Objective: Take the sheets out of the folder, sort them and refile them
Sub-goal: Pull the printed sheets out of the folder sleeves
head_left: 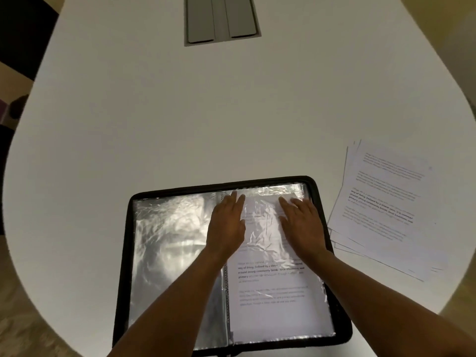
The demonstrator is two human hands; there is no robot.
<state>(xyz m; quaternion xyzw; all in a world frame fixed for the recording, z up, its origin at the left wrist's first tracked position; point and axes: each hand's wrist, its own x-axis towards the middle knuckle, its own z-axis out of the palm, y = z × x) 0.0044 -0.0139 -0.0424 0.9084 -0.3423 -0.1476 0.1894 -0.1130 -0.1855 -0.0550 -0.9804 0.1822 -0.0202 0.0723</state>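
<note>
A black zip folder (pixel 315 185) lies open on the white table, near its front edge. Its left page is a bare, shiny plastic sleeve (pixel 170 240). The right sleeve holds a printed sheet (pixel 273 284). My left hand (pixel 226 222) lies flat with straight fingers near the spine, at the top of the right page. My right hand (pixel 301 222) presses flat on the same sleeve near its upper right corner. A loose stack of printed sheets (pixel 386 207) lies fanned on the table to the right of the folder.
The white table (pixel 180 119) stretches away ahead. A grey cable hatch (pixel 221 19) is set into it at the far middle. Its curved edges drop to dark floor on the left and beige floor on the right.
</note>
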